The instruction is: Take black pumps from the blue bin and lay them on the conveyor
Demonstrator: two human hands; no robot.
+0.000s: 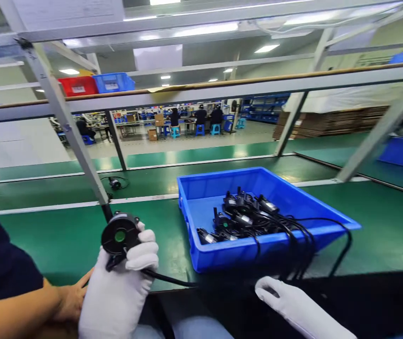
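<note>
My left hand (pixel 116 287), in a white glove, is closed around a small black pump (pixel 119 235) with a round face and a green centre. Its black cable (pixel 169 279) runs right from my fingers along the bench edge and is lost against the dark area below. My right hand (pixel 282 296), also gloved, is low in front of the blue bin (pixel 229 256). Its thumb and fingers are curled together in a pinch; whatever is between them cannot be made out. Several similar black pumps (pixel 243 212) lie in the bin, their cables hanging over its front wall.
At left, another person's bare forearm (pixel 20 310) and hand rest close to my left hand. A metal post (pixel 70 127) rises from the green bench (pixel 67 235). A loose pump (pixel 115 183) lies farther back. Red (pixel 79 86) and blue (pixel 114 83) bins sit on the shelf.
</note>
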